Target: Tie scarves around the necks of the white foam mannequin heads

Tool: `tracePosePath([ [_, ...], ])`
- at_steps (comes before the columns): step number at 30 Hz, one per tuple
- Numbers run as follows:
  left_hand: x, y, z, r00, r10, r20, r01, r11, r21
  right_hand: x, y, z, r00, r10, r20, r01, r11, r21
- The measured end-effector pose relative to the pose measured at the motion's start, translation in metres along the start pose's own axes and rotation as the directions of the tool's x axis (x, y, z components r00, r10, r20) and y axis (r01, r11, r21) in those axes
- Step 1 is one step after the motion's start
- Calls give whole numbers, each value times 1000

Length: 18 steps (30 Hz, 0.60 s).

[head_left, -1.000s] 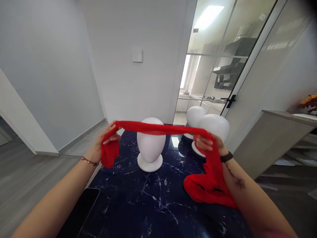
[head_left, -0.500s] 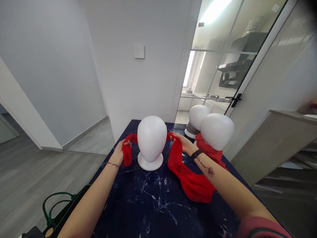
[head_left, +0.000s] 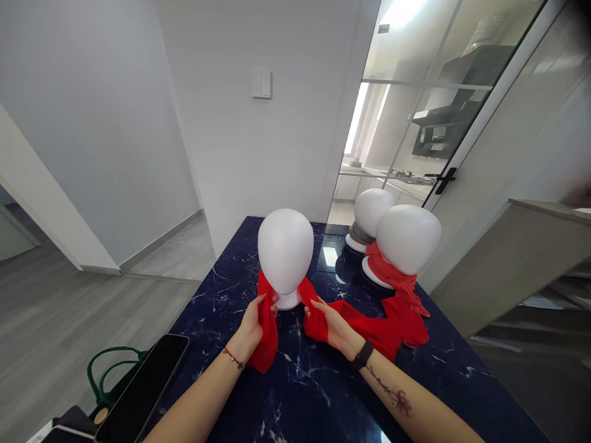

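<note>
A white foam mannequin head [head_left: 285, 249] stands on a dark blue marbled table [head_left: 305, 394]. A red scarf [head_left: 369, 329] is looped behind its neck, with both ends brought round to the front. My left hand [head_left: 255, 320] grips the shorter left end, which hangs down onto the table. My right hand [head_left: 330, 323] holds the long right end, whose tail trails off across the table to the right.
A second white head [head_left: 409, 239] wearing a red scarf stands at the right, a third head [head_left: 372, 212] with a grey scarf behind it. A black phone [head_left: 143, 387] lies at the table's left edge over a green-handled bag [head_left: 104, 375]. A glass door and counter stand on the right.
The scarf, first stretched taut in the air before the head, went round behind its neck. Both hands then drew the ends forward and down in front of the base.
</note>
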<state>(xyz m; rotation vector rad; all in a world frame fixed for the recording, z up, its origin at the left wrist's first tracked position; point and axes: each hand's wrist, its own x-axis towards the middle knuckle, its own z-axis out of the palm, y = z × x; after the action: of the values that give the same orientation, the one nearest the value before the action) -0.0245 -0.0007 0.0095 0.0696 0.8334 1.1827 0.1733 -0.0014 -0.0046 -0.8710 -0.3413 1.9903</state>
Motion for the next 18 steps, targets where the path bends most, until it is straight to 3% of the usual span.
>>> tracePosePath([
  [4,3,-4,6,999,18,-46,-13,996,90,-5,4,14,997,61,37,-61,998,7],
  [7,5,-5,9,996,-36,78,29,996,87,-8,10,26,995,58,76,-57,998,-18],
  [10,10,-6,6,976,-103,194,87,992,90,-16,26,34,994,-33,108,48,990,-136],
  [12,13,-6,3,973,-110,201,98,993,69,-28,40,38,984,-106,142,144,944,-296],
  [15,15,-7,0,982,-90,165,85,996,36,-57,56,44,949,-165,268,299,736,-608],
  [18,12,-10,-1,984,-115,136,111,993,36,-87,68,49,893,-146,426,449,367,-815],
])
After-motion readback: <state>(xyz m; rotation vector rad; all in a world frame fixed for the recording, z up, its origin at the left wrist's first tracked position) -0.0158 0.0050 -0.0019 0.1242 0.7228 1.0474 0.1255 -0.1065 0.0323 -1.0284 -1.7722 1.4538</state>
